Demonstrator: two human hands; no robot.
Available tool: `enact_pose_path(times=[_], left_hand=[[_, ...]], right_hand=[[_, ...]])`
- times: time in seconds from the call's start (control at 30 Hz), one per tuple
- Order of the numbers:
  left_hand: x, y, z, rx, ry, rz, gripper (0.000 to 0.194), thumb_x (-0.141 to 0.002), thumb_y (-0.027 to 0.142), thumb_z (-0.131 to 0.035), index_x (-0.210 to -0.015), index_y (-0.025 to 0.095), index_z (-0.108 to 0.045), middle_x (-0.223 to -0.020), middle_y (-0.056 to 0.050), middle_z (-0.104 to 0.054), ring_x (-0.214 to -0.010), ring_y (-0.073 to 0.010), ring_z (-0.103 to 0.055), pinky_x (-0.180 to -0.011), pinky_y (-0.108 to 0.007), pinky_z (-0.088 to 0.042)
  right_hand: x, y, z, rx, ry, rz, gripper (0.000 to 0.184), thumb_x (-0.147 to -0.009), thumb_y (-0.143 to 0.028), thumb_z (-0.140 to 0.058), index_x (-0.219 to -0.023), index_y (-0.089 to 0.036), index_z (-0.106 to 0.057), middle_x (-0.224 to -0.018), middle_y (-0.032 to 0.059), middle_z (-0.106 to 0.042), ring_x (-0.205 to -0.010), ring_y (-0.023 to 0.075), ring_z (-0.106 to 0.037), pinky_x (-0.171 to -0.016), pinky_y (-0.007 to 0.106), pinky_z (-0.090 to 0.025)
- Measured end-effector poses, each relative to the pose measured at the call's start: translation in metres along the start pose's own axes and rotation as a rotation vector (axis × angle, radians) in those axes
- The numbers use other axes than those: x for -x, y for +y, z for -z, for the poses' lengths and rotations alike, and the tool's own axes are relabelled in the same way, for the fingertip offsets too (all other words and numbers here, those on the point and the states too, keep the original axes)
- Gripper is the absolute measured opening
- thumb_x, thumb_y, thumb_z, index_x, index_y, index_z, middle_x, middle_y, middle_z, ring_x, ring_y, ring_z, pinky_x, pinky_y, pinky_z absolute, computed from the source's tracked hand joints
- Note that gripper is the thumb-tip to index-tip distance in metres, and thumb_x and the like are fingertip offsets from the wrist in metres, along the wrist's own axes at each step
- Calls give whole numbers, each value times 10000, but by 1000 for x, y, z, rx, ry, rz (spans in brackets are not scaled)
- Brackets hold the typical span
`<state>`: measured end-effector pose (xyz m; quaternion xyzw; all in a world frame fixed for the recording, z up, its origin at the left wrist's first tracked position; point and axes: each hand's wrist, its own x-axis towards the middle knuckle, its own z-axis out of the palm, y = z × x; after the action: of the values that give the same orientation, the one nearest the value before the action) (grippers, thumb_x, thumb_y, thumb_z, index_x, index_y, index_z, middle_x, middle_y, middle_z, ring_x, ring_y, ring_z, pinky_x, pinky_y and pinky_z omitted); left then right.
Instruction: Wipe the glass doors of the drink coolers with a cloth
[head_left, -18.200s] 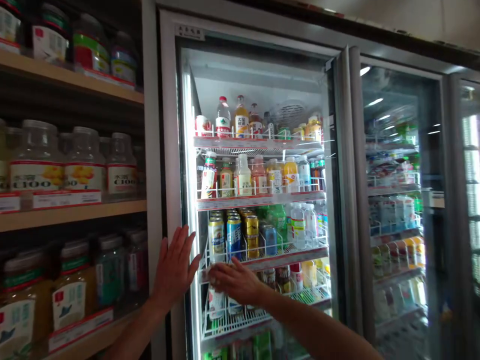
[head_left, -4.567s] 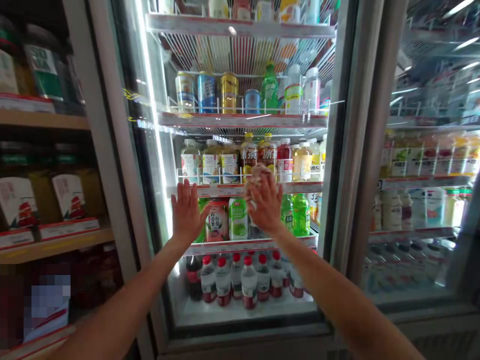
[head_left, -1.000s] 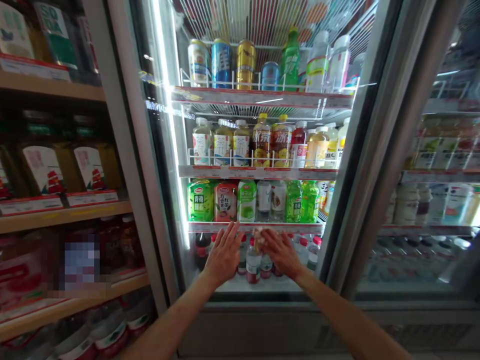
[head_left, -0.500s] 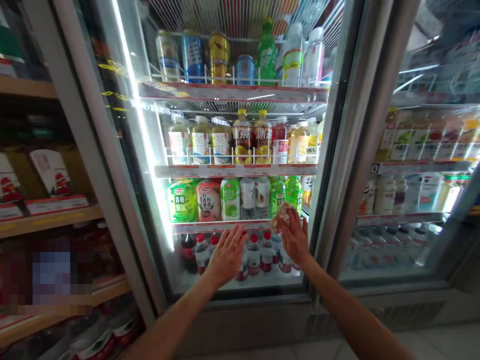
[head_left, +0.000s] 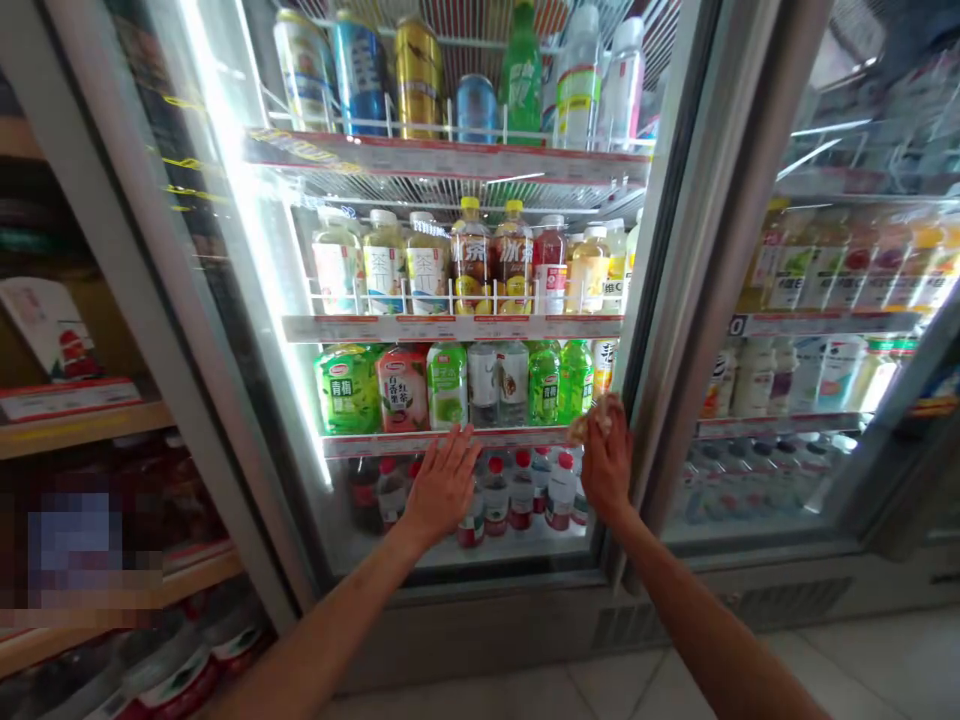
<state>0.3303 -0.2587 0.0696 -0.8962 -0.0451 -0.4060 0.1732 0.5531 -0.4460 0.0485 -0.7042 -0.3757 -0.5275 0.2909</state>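
My right hand (head_left: 607,462) presses a crumpled, pale brownish cloth (head_left: 592,420) against the glass door of the drinks fridge, low at its right edge beside the metal frame (head_left: 694,250). Part of the cloth is hidden under the fingers. My left hand (head_left: 444,484) lies flat on the same glass, lower middle, fingers stretched out and holding nothing. Behind the glass, just above the hands, is a shelf edge (head_left: 510,437) with green tea bottles (head_left: 349,390) on it. Red-capped bottles (head_left: 496,495) stand on the fridge floor behind and beside my left hand.
Higher shelves hold tea bottles (head_left: 384,262) and drink cans (head_left: 418,75). Another glass-door fridge (head_left: 810,370) stands to the right. On the left are wooden shelves (head_left: 82,428) with large bottles. Below the door are a vented metal base (head_left: 622,628) and floor tiles (head_left: 862,665).
My right hand has moved with the cloth from the lower middle of the glass to its right edge, slightly upward. My left hand stays flat near the same spot. The view has turned slightly right.
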Motion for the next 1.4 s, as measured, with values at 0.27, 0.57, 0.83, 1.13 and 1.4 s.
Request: enact_pose_path(times=[0.27,0.57,0.83,1.13,1.4], left_hand=[[-13,-39,14,0,94,110,564,-846,247,-459,-1383,175,-303,-1480,-124,-264,-1399,-253,-131,-1116,-503,-207],[9,-68,25,-74,122,143,581,-853,243,-459,-1398,185,-265,-1472,-134,-281,-1396,-255,-145,-1111,-484,-226],[29,-110,37,-103,202,283,667,-862,263,-465,-1439,220,-135,-1516,-119,-146,-1398,-277,-121,-1106,-509,-215],[56,-137,49,-149,183,334,657,-874,273,-453,-1442,214,-127,-1495,-141,-212,-1393,-274,-153,-1097,-512,-227],[63,-145,38,-137,215,393,729,-864,275,-473,-1450,215,-45,-1508,-144,-151,-1396,-287,-121,-1093,-527,-223]], right_hand=[[-66,11,2,-3,130,-42,562,-879,-189,-374,-1422,-265,-251,-1508,115,-189,-1376,271,-218,-1039,549,-299],[-63,-82,-9,-117,-138,671,511,-827,-168,-462,-1324,-279,-422,-1440,32,-372,-1384,180,-203,-1137,453,-130],[-187,-74,1,-7,204,95,543,-856,-178,-389,-1391,-217,-310,-1514,116,-166,-1391,269,-164,-1079,581,-138],[-105,-126,-4,-110,-177,821,497,-839,-176,-438,-1328,-264,-414,-1441,24,-373,-1381,171,-207,-1148,448,-38],[-177,-134,-6,-81,71,365,559,-859,-210,-409,-1403,-267,-291,-1494,58,-254,-1395,239,-162,-1118,535,-105]])
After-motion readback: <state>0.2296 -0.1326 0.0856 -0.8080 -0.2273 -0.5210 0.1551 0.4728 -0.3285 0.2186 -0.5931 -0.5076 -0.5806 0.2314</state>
